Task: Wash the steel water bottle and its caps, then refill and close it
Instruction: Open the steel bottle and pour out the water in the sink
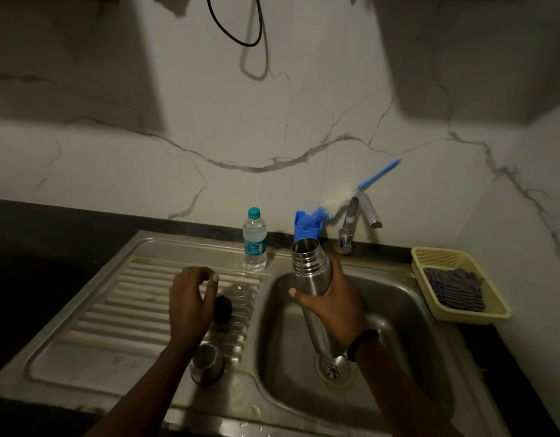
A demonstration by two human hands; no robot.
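Note:
My right hand [330,302] grips the steel water bottle [308,266] around its middle, over the sink basin [395,313]. The bottle is uncapped, its open mouth tilted up and away from me. My left hand [190,298] hovers above the ribbed drainboard [121,298] with fingers loosely curled and nothing in them. Just right of that hand lies a small black inner cap [223,309]. Nearer to me, beside my left forearm, the steel outer cap [206,364] stands on the drainboard.
A clear plastic water bottle [255,241] with a teal cap stands at the back of the drainboard. A blue holder [305,227] with a bottle brush [338,201] sits beside the tap [357,220]. A yellow basket [493,307] with a striped cloth [455,288] is on the right.

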